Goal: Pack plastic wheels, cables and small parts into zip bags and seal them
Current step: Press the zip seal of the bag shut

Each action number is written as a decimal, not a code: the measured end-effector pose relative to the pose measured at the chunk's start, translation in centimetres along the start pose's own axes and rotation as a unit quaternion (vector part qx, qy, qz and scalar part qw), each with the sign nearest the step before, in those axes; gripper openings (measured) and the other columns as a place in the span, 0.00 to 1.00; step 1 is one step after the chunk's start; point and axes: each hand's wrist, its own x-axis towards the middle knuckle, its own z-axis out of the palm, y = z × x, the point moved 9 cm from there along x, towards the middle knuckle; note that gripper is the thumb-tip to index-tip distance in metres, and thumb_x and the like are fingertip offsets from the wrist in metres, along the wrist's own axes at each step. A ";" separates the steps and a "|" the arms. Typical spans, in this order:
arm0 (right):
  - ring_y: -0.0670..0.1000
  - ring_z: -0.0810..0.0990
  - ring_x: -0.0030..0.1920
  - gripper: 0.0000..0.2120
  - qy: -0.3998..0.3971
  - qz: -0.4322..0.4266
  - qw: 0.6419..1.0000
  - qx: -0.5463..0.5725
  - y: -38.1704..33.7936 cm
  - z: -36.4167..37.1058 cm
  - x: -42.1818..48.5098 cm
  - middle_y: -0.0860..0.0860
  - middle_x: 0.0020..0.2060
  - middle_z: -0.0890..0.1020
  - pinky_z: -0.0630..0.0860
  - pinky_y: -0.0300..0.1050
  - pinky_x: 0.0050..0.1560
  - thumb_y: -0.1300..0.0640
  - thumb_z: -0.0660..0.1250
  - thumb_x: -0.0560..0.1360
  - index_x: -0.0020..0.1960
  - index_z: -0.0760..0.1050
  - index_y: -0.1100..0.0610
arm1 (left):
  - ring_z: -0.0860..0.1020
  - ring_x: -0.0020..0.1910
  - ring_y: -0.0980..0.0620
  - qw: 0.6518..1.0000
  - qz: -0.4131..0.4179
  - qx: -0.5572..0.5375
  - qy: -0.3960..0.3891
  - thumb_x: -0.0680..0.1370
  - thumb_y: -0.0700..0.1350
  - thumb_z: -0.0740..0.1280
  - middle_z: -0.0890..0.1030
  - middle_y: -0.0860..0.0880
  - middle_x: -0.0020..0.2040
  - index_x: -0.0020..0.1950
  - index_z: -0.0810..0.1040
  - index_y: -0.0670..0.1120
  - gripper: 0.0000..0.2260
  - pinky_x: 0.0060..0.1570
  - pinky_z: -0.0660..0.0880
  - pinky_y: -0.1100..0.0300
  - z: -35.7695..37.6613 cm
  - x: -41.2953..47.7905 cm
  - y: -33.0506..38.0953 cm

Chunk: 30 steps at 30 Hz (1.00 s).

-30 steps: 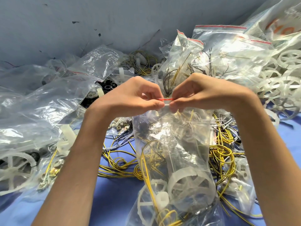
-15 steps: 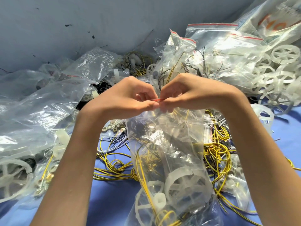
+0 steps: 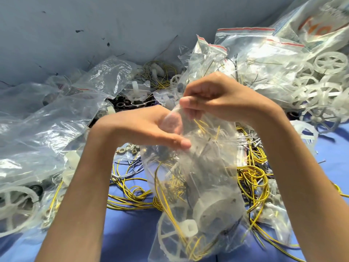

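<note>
Head cam: I see R hand pinching top of zip bag, which hangs mid-frame over blue cloth. L hand mostly open, fingers flat against bag's upper side. Bag holds yellow cables & white wheels. Orange print on bag top R, unreadable.

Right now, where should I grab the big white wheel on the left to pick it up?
Take the white wheel by its outer rim, coming from above on its right side. It lies nearly flat, and the open gaps between the spokes let fingers hook under the rim. Clear plastic bags crowd its upper edge.
</note>
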 end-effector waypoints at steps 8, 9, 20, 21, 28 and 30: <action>0.30 0.75 0.49 0.32 0.037 0.104 0.991 0.071 2.1 -1.2 -0.8 0.39 0.52 0.77 0.74 0.29 0.53 0.35 0.58 0.66 0.67 0.66 0.47 | 0.79 0.33 0.55 0.974 0.072 -0.183 0.109 0.73 0.42 0.70 0.80 0.50 0.33 0.38 0.76 0.47 0.05 0.32 0.76 0.64 -2.0 -0.1 1.6; 0.29 0.75 0.51 0.37 0.039 0.111 0.990 0.084 2.3 -1.3 -0.9 0.35 0.51 0.75 0.74 0.34 0.57 0.33 0.59 0.67 0.72 0.60 0.47 | 0.77 0.31 0.55 0.969 0.081 -0.183 0.144 0.73 0.41 0.70 0.79 0.52 0.32 0.40 0.76 0.47 0.04 0.30 0.74 0.65 -2.8 -0.2 1.6; 0.28 0.74 0.52 0.61 -0.006 0.100 0.994 0.035 3.6 -0.2 -0.7 0.27 0.51 0.74 0.67 0.21 0.53 0.41 0.74 0.61 0.76 0.32 0.45 | 0.69 0.39 0.44 0.809 -0.014 -0.390 0.440 0.79 0.39 0.62 0.71 0.40 0.40 0.48 0.73 0.40 0.02 0.41 0.67 0.49 -7.9 -2.0 -3.1; 0.29 0.70 0.57 0.60 -0.009 0.091 0.996 0.001 3.6 -0.2 -0.5 0.32 0.60 0.69 0.63 0.19 0.56 0.40 0.75 0.62 0.76 0.33 0.45 | 0.71 0.41 0.43 0.814 -0.019 -0.385 0.434 0.79 0.40 0.62 0.73 0.40 0.42 0.51 0.74 0.40 0.04 0.45 0.70 0.46 -7.6 -1.8 -2.9; 0.44 0.76 0.41 0.46 0.111 0.052 0.990 0.072 4.3 -4.2 -1.4 0.46 0.45 0.77 0.72 0.37 0.45 0.54 0.78 0.64 0.75 0.57 0.44 | 0.80 0.42 0.50 0.835 0.037 -0.381 0.396 0.80 0.41 0.62 0.81 0.44 0.43 0.46 0.72 0.45 0.03 0.45 0.78 0.53 -7.3 -0.9 -0.5; 0.45 0.74 0.33 0.27 0.162 0.033 0.981 0.101 4.4 -5.6 -1.8 0.52 0.34 0.74 0.70 0.38 0.38 0.61 0.76 0.67 0.63 0.73 0.51 | 0.80 0.40 0.54 0.847 0.058 -0.362 0.385 0.78 0.41 0.64 0.82 0.47 0.42 0.49 0.73 0.44 0.01 0.45 0.78 0.60 -7.3 -0.6 0.5</action>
